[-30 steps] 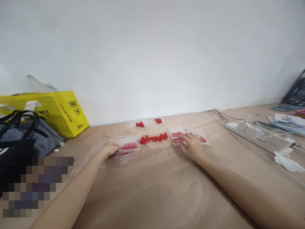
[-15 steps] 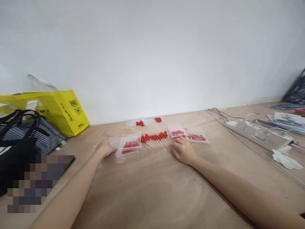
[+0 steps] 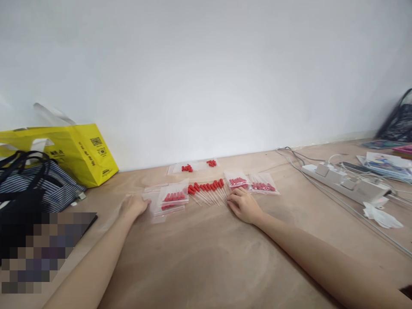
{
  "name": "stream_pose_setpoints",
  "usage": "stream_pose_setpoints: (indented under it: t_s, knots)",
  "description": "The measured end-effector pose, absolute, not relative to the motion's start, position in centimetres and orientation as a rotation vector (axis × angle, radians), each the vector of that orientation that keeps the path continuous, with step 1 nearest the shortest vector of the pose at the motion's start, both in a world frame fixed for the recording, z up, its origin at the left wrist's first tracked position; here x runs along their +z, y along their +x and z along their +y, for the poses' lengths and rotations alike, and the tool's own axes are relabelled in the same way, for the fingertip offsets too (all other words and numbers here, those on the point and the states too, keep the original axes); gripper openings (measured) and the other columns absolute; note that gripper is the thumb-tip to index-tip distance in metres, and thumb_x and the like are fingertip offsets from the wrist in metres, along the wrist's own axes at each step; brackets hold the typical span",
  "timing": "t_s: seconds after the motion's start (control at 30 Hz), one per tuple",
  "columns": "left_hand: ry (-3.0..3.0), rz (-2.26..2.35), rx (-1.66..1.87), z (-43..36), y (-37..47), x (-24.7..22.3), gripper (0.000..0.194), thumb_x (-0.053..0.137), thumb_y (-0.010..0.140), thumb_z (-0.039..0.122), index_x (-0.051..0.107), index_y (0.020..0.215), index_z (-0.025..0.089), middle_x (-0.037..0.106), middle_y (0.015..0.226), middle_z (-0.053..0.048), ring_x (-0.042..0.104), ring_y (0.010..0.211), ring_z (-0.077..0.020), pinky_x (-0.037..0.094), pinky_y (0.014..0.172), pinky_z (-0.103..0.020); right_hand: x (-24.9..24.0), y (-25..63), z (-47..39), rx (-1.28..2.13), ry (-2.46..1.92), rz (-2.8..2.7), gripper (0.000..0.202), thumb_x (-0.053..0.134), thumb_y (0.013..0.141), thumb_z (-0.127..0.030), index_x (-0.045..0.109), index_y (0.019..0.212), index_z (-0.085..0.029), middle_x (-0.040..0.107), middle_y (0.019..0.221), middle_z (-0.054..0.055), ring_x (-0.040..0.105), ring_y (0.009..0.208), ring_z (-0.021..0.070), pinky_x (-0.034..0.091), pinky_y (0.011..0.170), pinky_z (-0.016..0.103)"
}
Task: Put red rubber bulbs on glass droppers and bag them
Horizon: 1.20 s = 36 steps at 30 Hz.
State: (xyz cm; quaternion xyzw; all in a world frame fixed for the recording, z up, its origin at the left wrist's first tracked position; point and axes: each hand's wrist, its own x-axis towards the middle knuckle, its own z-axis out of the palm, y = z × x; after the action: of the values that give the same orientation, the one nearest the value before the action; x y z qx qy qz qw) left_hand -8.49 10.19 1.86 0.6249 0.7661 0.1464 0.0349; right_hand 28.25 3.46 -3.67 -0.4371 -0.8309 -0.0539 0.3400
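Observation:
Several red-tipped sticks (image 3: 210, 191) lie fanned out on the wooden table (image 3: 193, 253). My right hand (image 3: 243, 205) rests at their right end, fingers bent together near the stick ends; whatever they may hold is hidden. Just beyond it is a clear bag of red-tipped sticks (image 3: 238, 180), with another such bag (image 3: 264, 183) to its right. Left of the fan, filled bags (image 3: 174, 195) overlap in a stack. My left hand (image 3: 135, 207) lies on clear plastic bags (image 3: 154, 201) left of that stack, thumb apart, the other fingers poorly visible.
Near the wall, small red pieces (image 3: 187, 168) lie on clear plastic. A yellow bag (image 3: 93, 154) and a striped bag (image 3: 61, 184) stand at left. On the right are a white power strip (image 3: 347, 182) with cables, crumpled tissue (image 3: 383, 215) and papers (image 3: 391, 164).
My left hand has moved slightly left, away from the filled bags, over the clear plastic. My right hand stays by the stick ends. The view has shifted slightly.

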Motion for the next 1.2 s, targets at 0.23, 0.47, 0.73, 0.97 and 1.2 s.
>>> stream_pose_setpoints:
  t_s: [0.23,0.47,0.73,0.97,1.2]
  knots:
    - [1.784,2.421,0.322,9.3,-6.8,2.3,0.023,0.058,0.063,0.035,0.050,0.048,0.019,0.059,0.051,-0.004,0.061,0.060,-0.0248,0.039,0.049,-0.027,-3.6,28.2,3.4,-0.138,-1.159,-2.181,0.014,0.046,0.078,-0.016,0.060,0.078,-0.017,0.057,0.079,0.006,0.047,0.080,0.0180,0.039,0.074,0.032]
    - [1.946,2.416,0.581,7.9,-6.2,6.5,0.016,0.043,0.075,0.023,0.052,0.063,0.016,0.062,0.068,-0.007,0.059,0.082,-0.0282,0.042,0.066,-0.032,-3.9,28.1,3.6,-0.093,-1.190,-2.146,0.013,0.046,0.078,-0.017,0.059,0.081,-0.018,0.056,0.080,0.006,0.050,0.079,0.0172,0.040,0.070,0.029]
    - [1.995,1.555,0.607,3.2,-2.8,8.0,0.028,0.045,0.076,0.035,0.051,0.098,0.018,0.064,0.072,0.000,0.056,0.056,-0.0125,0.046,0.055,-0.024,-4.0,28.4,3.8,-0.157,-1.259,-2.104,0.014,0.046,0.077,-0.018,0.061,0.079,-0.018,0.058,0.076,0.006,0.051,0.076,0.0176,0.038,0.070,0.029]
    - [2.497,1.350,0.711,0.3,1.4,1.9,0.018,0.054,0.073,0.028,0.058,0.089,0.021,0.062,0.093,-0.006,0.056,0.091,-0.0224,0.046,0.078,-0.037,-2.5,26.0,5.1,-0.105,-1.292,-1.989,0.012,0.049,0.075,-0.018,0.061,0.073,-0.019,0.061,0.071,0.005,0.051,0.072,0.0178,0.036,0.072,0.030]
    - [2.793,1.181,0.525,-3.0,0.7,-1.6,0.056,0.050,0.080,0.039,0.033,0.130,0.025,0.039,0.132,-0.012,0.039,0.119,-0.0276,0.041,0.091,-0.043,-1.3,19.8,6.3,0.170,-1.407,-1.985,0.014,0.058,0.070,-0.031,0.060,0.075,-0.019,0.063,0.073,0.004,0.055,0.073,0.0173,0.038,0.066,0.026]
